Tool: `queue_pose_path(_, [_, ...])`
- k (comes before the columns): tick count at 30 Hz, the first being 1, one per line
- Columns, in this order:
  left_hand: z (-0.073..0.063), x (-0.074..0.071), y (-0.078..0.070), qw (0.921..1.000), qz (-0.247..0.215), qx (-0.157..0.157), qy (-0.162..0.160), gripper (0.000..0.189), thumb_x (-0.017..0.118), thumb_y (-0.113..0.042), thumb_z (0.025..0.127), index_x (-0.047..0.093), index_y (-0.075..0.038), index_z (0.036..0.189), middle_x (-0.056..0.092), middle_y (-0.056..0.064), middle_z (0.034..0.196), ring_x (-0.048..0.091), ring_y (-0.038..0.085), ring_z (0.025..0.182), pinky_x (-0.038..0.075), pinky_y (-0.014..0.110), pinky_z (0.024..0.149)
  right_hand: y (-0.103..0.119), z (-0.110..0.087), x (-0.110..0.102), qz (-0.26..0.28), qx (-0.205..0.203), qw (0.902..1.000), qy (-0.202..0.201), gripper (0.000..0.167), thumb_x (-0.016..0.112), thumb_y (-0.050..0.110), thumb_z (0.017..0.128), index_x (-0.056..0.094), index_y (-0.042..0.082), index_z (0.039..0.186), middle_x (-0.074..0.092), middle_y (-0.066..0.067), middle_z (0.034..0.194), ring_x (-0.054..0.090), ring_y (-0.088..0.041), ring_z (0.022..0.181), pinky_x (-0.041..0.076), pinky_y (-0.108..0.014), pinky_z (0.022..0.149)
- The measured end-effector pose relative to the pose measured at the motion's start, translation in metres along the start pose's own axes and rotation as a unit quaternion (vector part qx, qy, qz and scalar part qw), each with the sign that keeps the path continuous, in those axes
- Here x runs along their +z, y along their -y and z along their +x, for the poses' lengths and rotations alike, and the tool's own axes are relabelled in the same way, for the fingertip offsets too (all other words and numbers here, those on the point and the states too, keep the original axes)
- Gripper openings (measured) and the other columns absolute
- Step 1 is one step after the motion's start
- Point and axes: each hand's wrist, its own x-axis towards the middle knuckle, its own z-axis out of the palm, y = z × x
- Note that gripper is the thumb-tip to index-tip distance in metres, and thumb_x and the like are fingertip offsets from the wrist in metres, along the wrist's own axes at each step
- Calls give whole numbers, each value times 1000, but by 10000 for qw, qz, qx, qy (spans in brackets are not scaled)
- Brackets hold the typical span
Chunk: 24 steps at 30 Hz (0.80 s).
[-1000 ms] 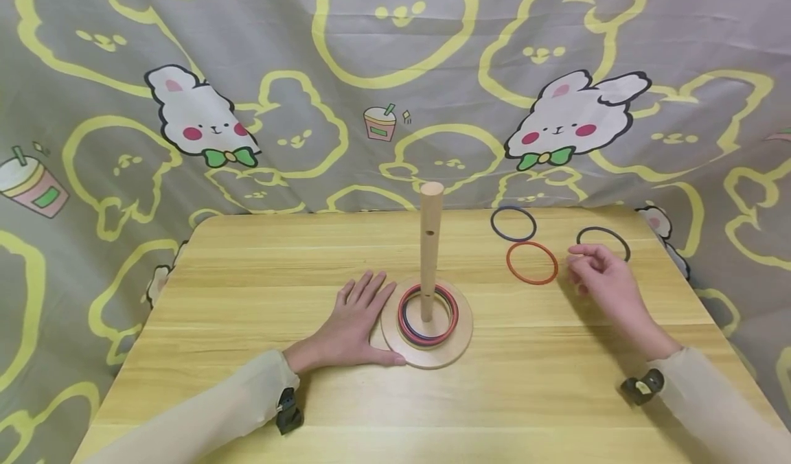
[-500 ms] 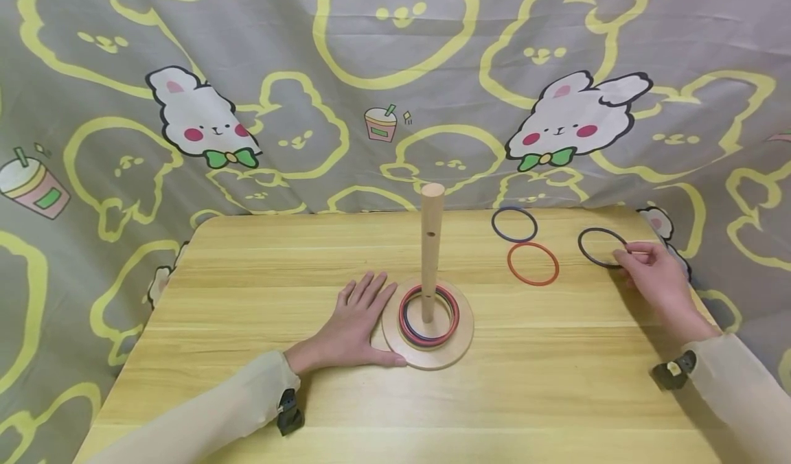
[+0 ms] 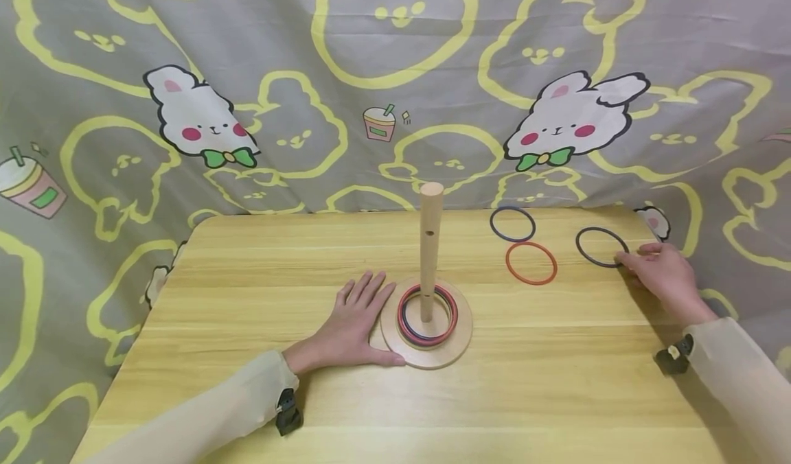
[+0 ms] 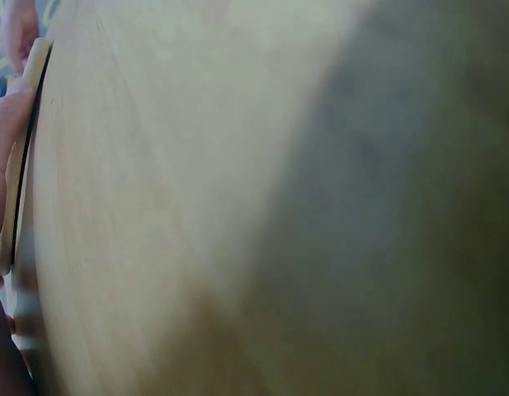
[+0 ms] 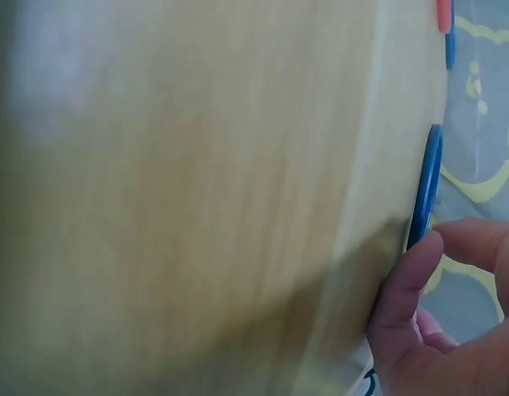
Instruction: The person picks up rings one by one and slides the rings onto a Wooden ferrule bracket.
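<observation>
My left hand lies with spread, straight fingers against the left side of a round wooden base. From that base rises an upright wooden peg. Several rings, red and dark among them, lie stacked around the peg's foot. At the right of the table, my right hand pinches the near right edge of a dark blue ring between thumb and fingers. In the right wrist view, thumb and index finger meet at the edge of this blue ring, which lies flat on the table.
An orange-red ring and another blue ring lie close together, left of the pinched ring. The wooden table ends at a patterned curtain behind and at the sides.
My right hand has moved right from beside the orange-red ring to the dark blue ring's right edge and now pinches it. My left hand has stayed at the base.
</observation>
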Motion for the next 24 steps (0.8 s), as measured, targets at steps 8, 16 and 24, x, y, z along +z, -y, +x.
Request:
queue_pose_path(8, [-1, 1, 2, 10000, 26, 34, -35, 133, 83, -77, 78, 26, -4, 173, 17, 24, 179, 8, 46, 165, 10, 69, 126, 4, 5, 0, -537, -279, 9980, 164, 64, 63, 27, 108, 44, -25, 141, 69, -38, 117, 76, -17, 69, 49, -18, 64])
queue_pose_path(16, [-1, -1, 2, 10000, 23, 59, -69, 133, 84, -76, 77, 26, -4, 173, 17, 24, 178, 9, 46, 165, 10, 70, 126, 13, 1, -4, -1277, -612, 9896, 266, 56, 65, 18, 103, 51, -26, 134, 75, -9, 73, 71, -27, 72, 46, -65, 86])
queue_pose_path(24, [-1, -1, 1, 10000, 23, 46, -25, 133, 83, -77, 78, 26, -3, 173, 16, 24, 179, 8, 46, 165, 10, 70, 126, 10, -6, -1, -1322, -688, 9883, 319, 53, 71, 27, 101, 65, -19, 126, 76, -4, 74, 68, -47, 100, 48, -61, 87])
